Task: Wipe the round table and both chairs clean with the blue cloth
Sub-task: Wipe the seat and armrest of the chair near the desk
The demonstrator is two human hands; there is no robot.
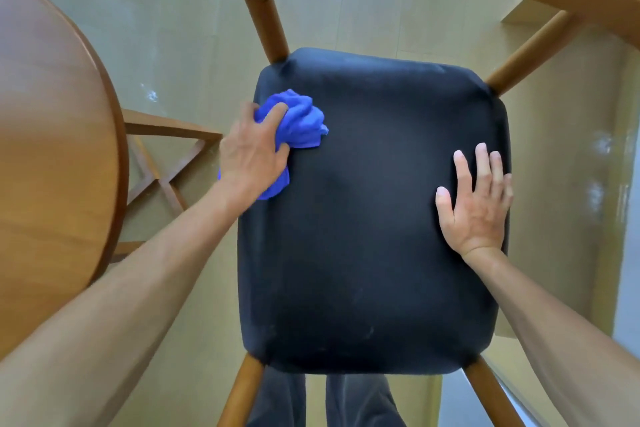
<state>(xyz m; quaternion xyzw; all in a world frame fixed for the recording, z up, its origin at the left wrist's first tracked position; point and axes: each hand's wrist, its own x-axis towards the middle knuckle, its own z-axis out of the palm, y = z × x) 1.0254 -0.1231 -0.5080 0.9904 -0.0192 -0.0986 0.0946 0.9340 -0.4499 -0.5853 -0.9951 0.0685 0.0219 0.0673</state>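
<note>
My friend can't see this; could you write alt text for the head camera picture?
Left hand grips a bunched blue cloth on a chair's black seat; right hand rests flat on it. Round wooden table at left.

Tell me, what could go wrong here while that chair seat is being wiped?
The blue cloth is bunched in the left hand, so it may touch little of the black seat and miss patches. It sits at the seat's left edge and could slide off. The right hand presses flat on the seat, so that spot stays unwiped.
</note>
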